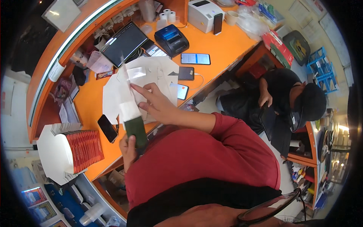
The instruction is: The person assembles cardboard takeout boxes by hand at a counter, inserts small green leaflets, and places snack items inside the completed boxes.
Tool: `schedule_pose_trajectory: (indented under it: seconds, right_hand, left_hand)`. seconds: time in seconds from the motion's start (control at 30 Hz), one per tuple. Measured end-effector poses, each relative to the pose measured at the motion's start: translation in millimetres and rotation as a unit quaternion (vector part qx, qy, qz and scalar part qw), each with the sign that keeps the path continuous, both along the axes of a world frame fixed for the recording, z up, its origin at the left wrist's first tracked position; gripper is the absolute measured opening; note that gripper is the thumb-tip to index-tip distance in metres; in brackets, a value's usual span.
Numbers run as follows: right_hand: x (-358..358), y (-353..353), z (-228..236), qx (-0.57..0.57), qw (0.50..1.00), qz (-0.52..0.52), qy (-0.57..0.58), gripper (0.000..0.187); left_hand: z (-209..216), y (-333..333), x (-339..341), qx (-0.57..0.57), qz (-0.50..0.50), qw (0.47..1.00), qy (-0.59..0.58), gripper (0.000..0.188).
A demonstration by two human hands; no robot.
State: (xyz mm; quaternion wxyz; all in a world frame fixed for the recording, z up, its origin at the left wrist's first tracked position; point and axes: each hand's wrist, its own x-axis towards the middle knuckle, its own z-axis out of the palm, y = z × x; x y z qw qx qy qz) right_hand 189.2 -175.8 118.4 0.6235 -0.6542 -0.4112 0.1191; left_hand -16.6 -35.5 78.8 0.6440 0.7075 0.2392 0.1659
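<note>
My left hand (129, 152) grips a dark green flat piece (136, 130) by its lower end, thumb on top. A white block-like part (130, 110) and a thin pale strip (124, 89) continue upward from the green piece; their exact kind is unclear. My right hand (157, 102) is beside the strip, index finger stretched to its edge and thumb held apart. Beneath both lies a white cut-out card sheet (113, 90) on the orange desk (90, 100), with a shiny clear patch (136, 72) near its top.
A black phone (108, 128) and a stack of red-and-white folded cards (86, 149) are at left. Farther back are a dark tablet-like screen (124, 43), a black printer (171, 39), a lit phone (195, 58) and a white printer (206, 15). A seated person (280, 98) is at right.
</note>
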Motion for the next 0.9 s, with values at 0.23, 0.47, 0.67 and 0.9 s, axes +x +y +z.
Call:
schedule_pose_trajectory:
  seconds: [0.23,0.47,0.67,0.9]
  right_hand:
    - [11.4,-21.0,-14.6,0.008,0.993,0.088,-0.071,0.018]
    - [4.4,-25.8,-10.0,-0.079,0.953,0.188,-0.225,0.013]
    - [-4.7,-20.2,-8.0,-0.009,0.985,0.041,-0.168,0.038]
    - [-21.0,-6.1,-43.2,-0.036,0.964,0.18,0.191,0.082]
  left_hand:
    - [8.6,-30.4,18.0,-0.174,-0.061,0.982,0.04,0.036]
    - [8.0,-24.1,24.3,-0.129,-0.176,0.973,0.073,0.03]
    - [17.0,-30.3,46.2,-0.068,-0.066,0.995,-0.012,0.037]
    - [14.7,-20.7,48.3,0.236,-0.171,0.956,0.019,0.05]
